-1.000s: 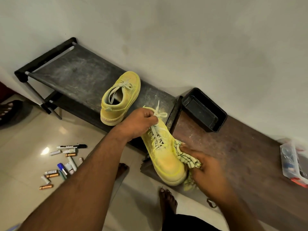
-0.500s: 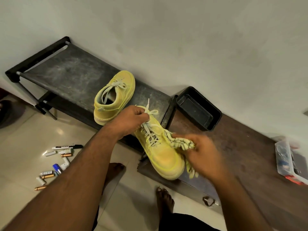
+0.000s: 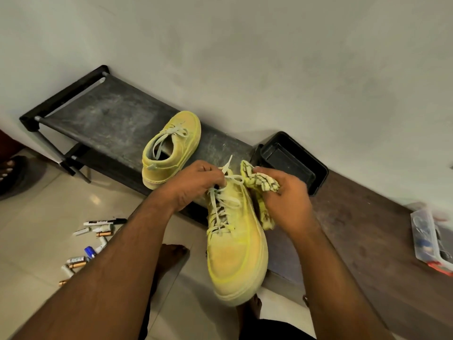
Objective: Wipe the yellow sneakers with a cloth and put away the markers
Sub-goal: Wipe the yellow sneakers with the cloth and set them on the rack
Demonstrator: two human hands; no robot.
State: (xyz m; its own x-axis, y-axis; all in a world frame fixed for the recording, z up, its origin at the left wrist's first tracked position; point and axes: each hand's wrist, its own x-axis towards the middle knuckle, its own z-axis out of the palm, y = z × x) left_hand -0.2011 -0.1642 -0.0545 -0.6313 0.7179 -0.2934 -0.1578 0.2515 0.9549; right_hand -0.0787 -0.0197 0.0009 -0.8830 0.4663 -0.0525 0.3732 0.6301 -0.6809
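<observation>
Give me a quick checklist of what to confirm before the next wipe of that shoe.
1. Left hand holds the held sneaker steady at the laces: ok.
2. Right hand grips the cloth: ok.
3. Cloth touching the shoe's side: ok.
4. Held sneaker fully wiped: cannot tell.
5. Second sneaker resting on the black rack: ok.
6. Markers put away: not ok, on the floor.

Both forearms are bare, no sleeves in view; the left hand [image 3: 193, 182] and right hand [image 3: 286, 200] carry no gloves or rings; both feet are bare; dark clothing shows at the bottom edge.
</observation>
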